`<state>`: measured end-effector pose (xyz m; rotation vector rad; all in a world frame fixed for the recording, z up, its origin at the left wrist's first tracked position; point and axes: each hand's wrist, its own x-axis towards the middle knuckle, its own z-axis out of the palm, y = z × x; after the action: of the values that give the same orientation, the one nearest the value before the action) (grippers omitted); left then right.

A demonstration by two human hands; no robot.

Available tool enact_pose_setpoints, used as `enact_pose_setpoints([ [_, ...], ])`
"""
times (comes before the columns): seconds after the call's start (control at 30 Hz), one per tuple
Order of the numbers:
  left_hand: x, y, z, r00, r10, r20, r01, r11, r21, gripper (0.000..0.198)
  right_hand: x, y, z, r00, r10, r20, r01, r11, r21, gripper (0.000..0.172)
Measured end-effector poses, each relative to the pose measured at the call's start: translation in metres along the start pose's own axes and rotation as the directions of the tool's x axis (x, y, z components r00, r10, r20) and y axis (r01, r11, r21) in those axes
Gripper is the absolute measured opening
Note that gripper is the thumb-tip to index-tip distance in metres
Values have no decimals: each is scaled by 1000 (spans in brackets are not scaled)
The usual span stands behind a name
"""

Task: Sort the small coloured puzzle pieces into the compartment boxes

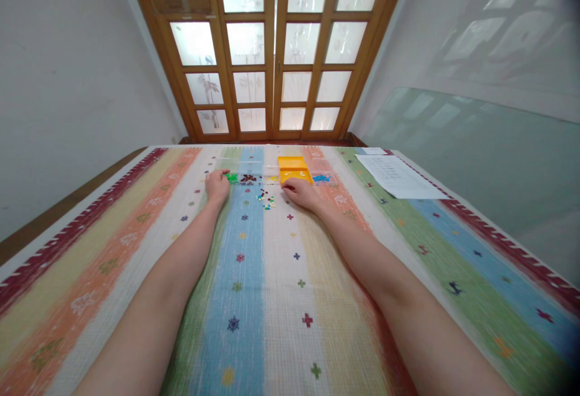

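Observation:
Both my arms stretch far forward over a striped cloth. My left hand rests curled on the cloth, its fingertips at a small clear box of green pieces. My right hand lies knuckles up, fingers bent, touching the near edge of an orange tray. Between the hands lies a small scatter of coloured beads. Whether either hand pinches a bead is too small to see.
A row of small clear boxes runs between the hands, with dark red pieces and blue pieces. A white printed sheet lies at the right. A leaning glass pane stands on the right, wooden doors behind.

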<state>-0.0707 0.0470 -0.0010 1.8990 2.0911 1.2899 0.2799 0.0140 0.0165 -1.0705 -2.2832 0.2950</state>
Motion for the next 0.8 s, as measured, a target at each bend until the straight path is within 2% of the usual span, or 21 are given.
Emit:
enact_pose_setpoints([
  [0.17,-5,8,3,997,80,20,-81,996,44,38,-1,-23,2,973,-120,198,104,991,87,9],
  [0.3,-11,20,3,988,137,69,-140,989,43,35,-2,-32,0,959,-154,237,134,986,99,7],
  [0.47,-20,41,1,960,224,170,-230,973,18,33,-1,-31,2,954,-167,249,157,986,59,6],
  [0.63,-26,55,1,899,337,279,-341,939,-35,29,-1,-27,10,980,-87,180,71,993,94,7],
  [0.73,-27,57,2,870,379,316,-381,923,-58,29,0,-18,11,1000,-2,16,1,998,56,8],
  [0.8,-28,58,2,861,396,319,-396,916,-67,30,1,-11,8,990,77,-117,-76,997,15,11],
])
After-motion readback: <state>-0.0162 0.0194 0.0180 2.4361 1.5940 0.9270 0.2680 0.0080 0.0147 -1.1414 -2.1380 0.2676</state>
